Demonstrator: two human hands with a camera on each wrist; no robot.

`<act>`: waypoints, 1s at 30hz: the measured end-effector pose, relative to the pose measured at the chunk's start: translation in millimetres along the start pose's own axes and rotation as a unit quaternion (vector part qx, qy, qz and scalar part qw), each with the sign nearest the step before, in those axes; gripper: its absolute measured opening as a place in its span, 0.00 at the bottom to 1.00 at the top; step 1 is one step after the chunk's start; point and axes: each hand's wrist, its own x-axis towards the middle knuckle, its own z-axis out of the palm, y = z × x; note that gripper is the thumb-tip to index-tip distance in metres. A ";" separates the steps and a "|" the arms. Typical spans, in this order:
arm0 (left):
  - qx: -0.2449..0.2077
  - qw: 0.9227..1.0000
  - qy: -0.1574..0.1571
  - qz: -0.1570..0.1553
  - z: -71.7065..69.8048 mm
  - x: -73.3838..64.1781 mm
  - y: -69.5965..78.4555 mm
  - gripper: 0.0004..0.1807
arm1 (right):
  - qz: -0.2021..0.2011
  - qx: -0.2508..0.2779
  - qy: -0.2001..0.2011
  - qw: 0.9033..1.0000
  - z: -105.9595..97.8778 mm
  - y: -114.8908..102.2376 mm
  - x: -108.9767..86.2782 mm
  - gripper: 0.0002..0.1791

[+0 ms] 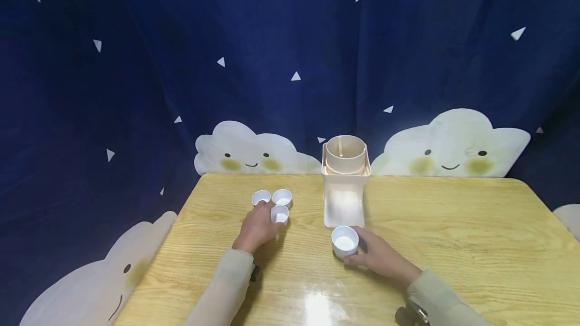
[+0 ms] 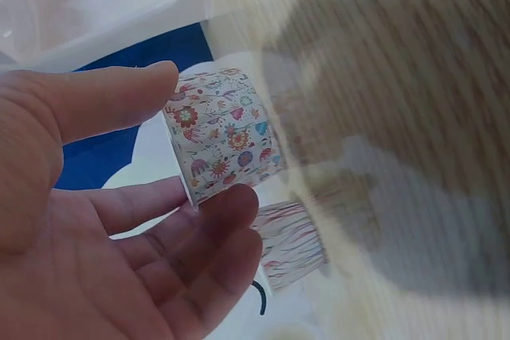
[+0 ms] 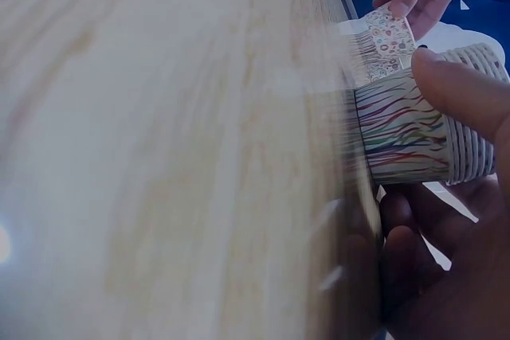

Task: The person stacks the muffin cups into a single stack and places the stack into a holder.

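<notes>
My left hand point(image 1: 258, 226) pinches a small white-lined paper cup point(image 1: 280, 214) between thumb and fingers. A floral print covers the outside of this paper cup point(image 2: 227, 134) in the left wrist view. Just beyond stand two more cups, the left cup point(image 1: 261, 196) partly behind my fingers and the right cup point(image 1: 282, 197) beside it. Red streaks mark a cup point(image 2: 293, 244) behind the floral one. My right hand point(image 1: 380, 254) grips a nested stack of paper cups point(image 3: 406, 129) with colored wavy lines and several rims, held upright close over the table.
A beige stand point(image 1: 344, 208) with a round open holder point(image 1: 345, 159) on top is at the table's back edge, just beyond my right hand. The wooden table point(image 1: 435, 220) meets a dark blue curtain point(image 1: 290, 29) with printed clouds behind.
</notes>
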 end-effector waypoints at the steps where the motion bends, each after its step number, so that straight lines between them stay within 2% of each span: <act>1: -0.001 1.000 0.000 0.003 -0.4 -0.5 1.1 0.26 | 0.001 0.000 -0.001 1.000 -0.1 0.1 -0.1 0.37; 8: -0.011 1.000 0.000 0.022 -4.1 -5.0 10.1 0.31 | 0.007 -0.001 -0.002 1.000 -0.4 0.9 -0.9 0.37; 17: -0.008 0.999 0.008 0.044 -12.7 -8.9 25.8 0.32 | 0.011 0.003 -0.001 1.000 1.4 3.0 -0.6 0.37; 30: 0.007 0.995 0.019 0.101 -21.3 -14.5 42.2 0.28 | 0.007 -0.001 -0.003 1.000 0.0 1.4 -0.4 0.38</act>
